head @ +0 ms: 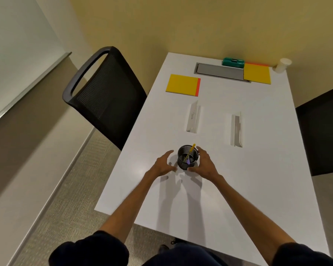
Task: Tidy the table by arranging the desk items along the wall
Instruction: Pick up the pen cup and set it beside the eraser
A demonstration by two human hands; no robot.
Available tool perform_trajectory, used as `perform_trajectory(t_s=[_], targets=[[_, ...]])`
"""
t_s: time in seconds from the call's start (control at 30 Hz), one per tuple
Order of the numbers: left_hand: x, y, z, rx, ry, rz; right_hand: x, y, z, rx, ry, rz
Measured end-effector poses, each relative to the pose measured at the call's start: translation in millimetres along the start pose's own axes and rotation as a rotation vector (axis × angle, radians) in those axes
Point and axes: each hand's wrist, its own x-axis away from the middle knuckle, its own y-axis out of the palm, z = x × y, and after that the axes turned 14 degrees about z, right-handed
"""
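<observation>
Head view: the right hand (204, 164) curls its grip around the mesh pen cup (187, 158). The left hand (162, 164), at its 9 o'clock, is spread open, holding nothing, on the white desk (258, 179)

table (238, 185): white, far end against wall | wall (181, 22): yellow, behind table | chair (106, 93): black mesh, left of table | second chair (323, 131): dark, right of table | floor (69, 204): grey carpet, left of table | whiteboard (17, 54): far left of table

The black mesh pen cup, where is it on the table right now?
In the head view, the black mesh pen cup stands upright near the middle of the white table, between the left hand and right hand, nearer than the two white name holders.
</observation>
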Motion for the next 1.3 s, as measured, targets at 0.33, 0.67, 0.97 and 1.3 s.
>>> perform_trajectory(t_s=[0.33, 0.67, 0.97, 1.3], targets=[[-24.3, 12.1, 6.9, 0.100, 0.007, -0.021, -20.1, 3.8, -0.1, -0.146, -0.033, -0.003], [-22.1, -0.2, 2.9, 0.152, 0.039, 0.080, -29.8, 8.6, -13.4, -0.251, -0.088, 0.016], [12.9, -49.0, -45.0, 0.175, -0.051, 0.269, -35.3, 44.1, -88.9, -0.244, -0.248, -0.122], [91.5, -124.8, -159.2, 0.335, -0.215, 0.614, 8.1, 148.2, -213.7, -0.261, -0.465, -0.309]])
